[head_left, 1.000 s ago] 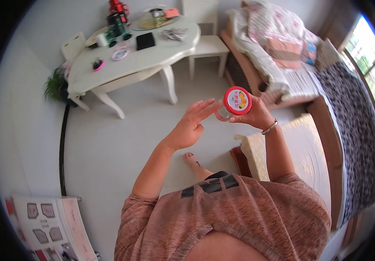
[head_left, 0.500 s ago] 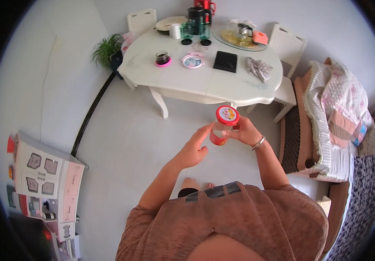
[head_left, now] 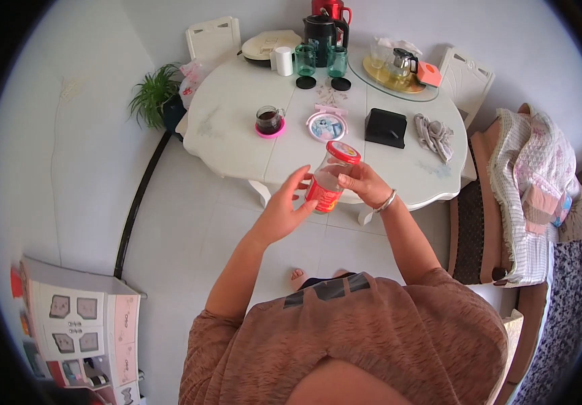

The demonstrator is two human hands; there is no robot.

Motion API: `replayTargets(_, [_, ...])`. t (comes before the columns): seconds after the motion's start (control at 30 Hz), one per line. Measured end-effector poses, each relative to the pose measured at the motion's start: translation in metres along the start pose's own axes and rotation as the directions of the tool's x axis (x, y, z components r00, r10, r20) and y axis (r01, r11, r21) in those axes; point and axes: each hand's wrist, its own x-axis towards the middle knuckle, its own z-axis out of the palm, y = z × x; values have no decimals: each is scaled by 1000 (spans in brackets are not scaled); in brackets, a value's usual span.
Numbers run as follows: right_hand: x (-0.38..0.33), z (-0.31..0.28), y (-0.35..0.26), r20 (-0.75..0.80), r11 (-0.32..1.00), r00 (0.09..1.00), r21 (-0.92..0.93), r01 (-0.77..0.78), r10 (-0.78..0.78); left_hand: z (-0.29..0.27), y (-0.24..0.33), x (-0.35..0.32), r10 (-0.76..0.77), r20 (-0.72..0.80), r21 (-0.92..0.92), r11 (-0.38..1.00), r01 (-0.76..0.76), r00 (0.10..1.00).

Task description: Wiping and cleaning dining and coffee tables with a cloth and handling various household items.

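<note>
Between my hands, at the near edge of the table, is a clear glass jar (head_left: 324, 181) with a red lid (head_left: 343, 152) and a red label. It is tilted, its lid leaning to the right and away from me. My right hand (head_left: 370, 185), a silver bangle on its wrist, grips the jar's right side, thumb across the glass. From the left, my left hand (head_left: 283, 208) cups the lower part, fingers curved beside it and thumb against the label. Whatever is inside the jar I cannot make out.
On the white table (head_left: 237, 152) stand a glass cup of dark liquid (head_left: 270, 120) on a pink coaster, a round picture mat (head_left: 326, 126), a black square holder (head_left: 385, 128) and a grey cloth (head_left: 434, 137). Behind are green glasses (head_left: 305, 61) and a black kettle (head_left: 321, 37). A sofa (head_left: 493, 202) is right.
The table appears closer. The jar has tipped from nearly upright to a slant, its label now showing. My left hand has come in against the jar; my right hand keeps its grip.
</note>
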Motion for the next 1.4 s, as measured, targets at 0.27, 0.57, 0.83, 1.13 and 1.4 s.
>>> replayTargets(0.27, [100, -22, -10, 88, 992, 990, 57, 109, -114, -61, -34, 85, 113, -43, 54, 992, -110, 993])
replayTargets(0.57, [248, -73, -3, -140, 971, 986, -234, 53, -87, -127, -111, 228, 120, -39, 283, 953, -104, 992])
replayTargets(0.83, [376, -117, 59, -317, 931, 929, -357, 69, -191, -168, -206, 337, -107, -17, 267, 958, 107, 994])
replayTargets(1.13, [439, -137, 118, -497, 914, 856, -398, -81, -140, -184, -273, 394, -379, 122, 109, 924, 367, 917])
replayTargets(1.4, [462, -137, 123, -590, 879, 795, -444, -176, -138, -194, -301, 412, -311, 144, 132, 947, 294, 939])
